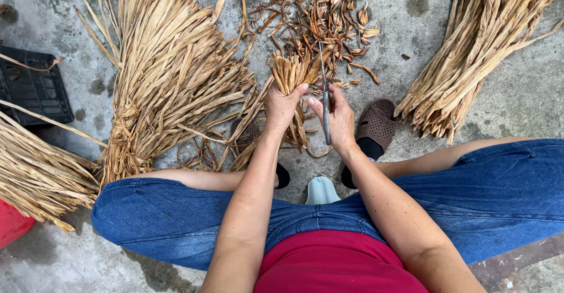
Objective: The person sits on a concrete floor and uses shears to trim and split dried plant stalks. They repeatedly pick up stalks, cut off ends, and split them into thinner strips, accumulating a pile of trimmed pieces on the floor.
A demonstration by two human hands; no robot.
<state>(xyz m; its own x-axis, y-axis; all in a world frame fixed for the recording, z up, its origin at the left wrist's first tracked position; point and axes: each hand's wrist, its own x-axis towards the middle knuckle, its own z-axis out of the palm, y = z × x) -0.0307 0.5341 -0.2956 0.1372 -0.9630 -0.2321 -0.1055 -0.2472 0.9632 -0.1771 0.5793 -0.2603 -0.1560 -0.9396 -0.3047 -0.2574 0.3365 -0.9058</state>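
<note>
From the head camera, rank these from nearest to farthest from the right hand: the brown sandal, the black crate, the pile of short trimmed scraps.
1. Brown sandal: just right of the right hand, on the concrete.
2. Pile of short trimmed scraps: ahead of the hand, toward the top.
3. Black crate: far left edge, beyond the big bundle.

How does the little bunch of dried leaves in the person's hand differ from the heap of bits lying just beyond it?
The held bunch is straight, pale strips packed side by side, gripped upright by the left hand. The scrap heap is short, curled, darker reddish-brown pieces scattered loose on the concrete floor. The bunch's ends are level; the scraps point every way. Both look like the same dried plant material.
</note>
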